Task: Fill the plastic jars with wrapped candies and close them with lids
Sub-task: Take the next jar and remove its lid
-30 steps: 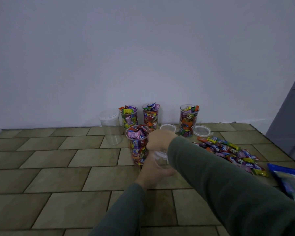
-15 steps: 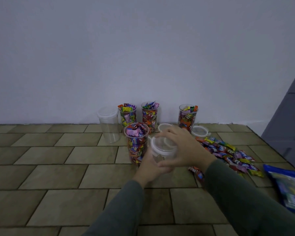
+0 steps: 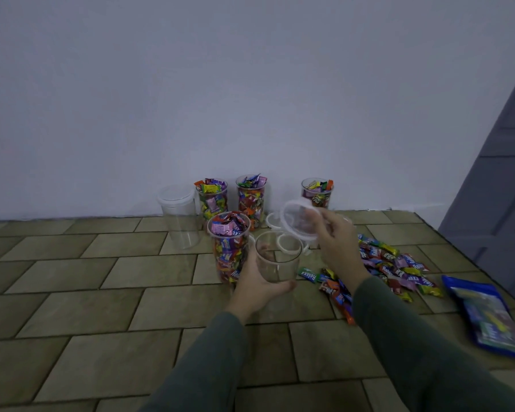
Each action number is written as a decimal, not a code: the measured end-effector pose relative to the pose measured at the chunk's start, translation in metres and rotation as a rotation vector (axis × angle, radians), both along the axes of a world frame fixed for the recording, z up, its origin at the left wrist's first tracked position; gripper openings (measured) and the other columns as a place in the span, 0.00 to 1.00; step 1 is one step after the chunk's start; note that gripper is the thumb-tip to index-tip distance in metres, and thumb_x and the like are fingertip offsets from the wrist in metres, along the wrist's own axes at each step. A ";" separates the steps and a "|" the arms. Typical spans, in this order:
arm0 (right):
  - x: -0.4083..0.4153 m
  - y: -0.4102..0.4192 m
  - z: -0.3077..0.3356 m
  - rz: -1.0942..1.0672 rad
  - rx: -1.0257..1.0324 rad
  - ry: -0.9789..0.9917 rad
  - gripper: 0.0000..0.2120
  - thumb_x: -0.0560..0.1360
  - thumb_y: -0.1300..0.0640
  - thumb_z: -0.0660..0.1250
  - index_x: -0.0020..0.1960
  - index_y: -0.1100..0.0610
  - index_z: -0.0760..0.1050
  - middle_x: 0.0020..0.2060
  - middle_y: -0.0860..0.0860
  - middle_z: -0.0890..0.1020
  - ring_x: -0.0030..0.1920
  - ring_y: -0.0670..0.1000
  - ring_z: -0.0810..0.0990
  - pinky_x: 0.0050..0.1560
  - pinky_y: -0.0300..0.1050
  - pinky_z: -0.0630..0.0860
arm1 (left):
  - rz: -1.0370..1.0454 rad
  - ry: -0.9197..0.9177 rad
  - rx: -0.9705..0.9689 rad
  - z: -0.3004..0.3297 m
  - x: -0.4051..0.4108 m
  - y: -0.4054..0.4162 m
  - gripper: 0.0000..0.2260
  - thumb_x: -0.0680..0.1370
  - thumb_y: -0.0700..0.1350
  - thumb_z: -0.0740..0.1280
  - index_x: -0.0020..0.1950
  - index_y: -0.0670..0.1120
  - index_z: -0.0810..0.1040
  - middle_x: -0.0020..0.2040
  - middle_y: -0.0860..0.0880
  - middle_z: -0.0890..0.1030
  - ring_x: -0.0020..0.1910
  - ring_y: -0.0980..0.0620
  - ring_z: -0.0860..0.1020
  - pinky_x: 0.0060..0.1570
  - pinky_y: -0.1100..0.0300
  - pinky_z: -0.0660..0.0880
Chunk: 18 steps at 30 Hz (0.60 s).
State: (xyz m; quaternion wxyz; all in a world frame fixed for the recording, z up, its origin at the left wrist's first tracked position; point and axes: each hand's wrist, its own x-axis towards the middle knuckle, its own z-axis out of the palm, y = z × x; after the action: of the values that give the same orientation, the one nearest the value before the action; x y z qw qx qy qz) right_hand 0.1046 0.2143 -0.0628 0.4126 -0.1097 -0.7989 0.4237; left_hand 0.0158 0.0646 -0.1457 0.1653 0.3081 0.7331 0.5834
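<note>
My left hand [image 3: 257, 285] grips an empty clear plastic jar [image 3: 277, 257] just above the tiled floor. My right hand [image 3: 338, 242] pinches a clear lid [image 3: 299, 223], lifted and tilted up to the right of the jar's mouth. A candy-filled jar [image 3: 229, 245] stands open just left of the held jar. Three more filled jars [image 3: 252, 200] stand by the wall. A closed empty jar [image 3: 179, 218] stands at the left. Loose wrapped candies [image 3: 390, 266] lie in a pile to the right.
Loose lids [image 3: 289, 246] lie on the floor behind the held jar. A blue candy bag [image 3: 485, 316] lies at the far right. The white wall [image 3: 250, 99] runs close behind the jars, and a grey door [image 3: 500, 188] stands at the right.
My right hand has taken the lid off the empty jar and lifted it up to the right. My left hand keeps its hold on the jar.
</note>
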 end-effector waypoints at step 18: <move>0.026 -0.012 -0.091 -0.133 0.153 -0.968 0.16 0.81 0.46 0.57 0.59 0.51 0.78 0.53 0.52 0.81 0.53 0.52 0.79 0.51 0.48 0.76 | 0.124 0.034 0.030 -0.004 0.005 -0.021 0.38 0.56 0.60 0.80 0.60 0.66 0.65 0.61 0.56 0.72 0.62 0.61 0.71 0.63 0.60 0.70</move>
State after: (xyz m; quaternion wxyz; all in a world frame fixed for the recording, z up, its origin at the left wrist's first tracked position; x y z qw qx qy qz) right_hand 0.1301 0.2018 -0.1534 0.0271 -0.3141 -0.9190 0.2367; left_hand 0.0213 0.0437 -0.1496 0.1117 0.2742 0.7448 0.5980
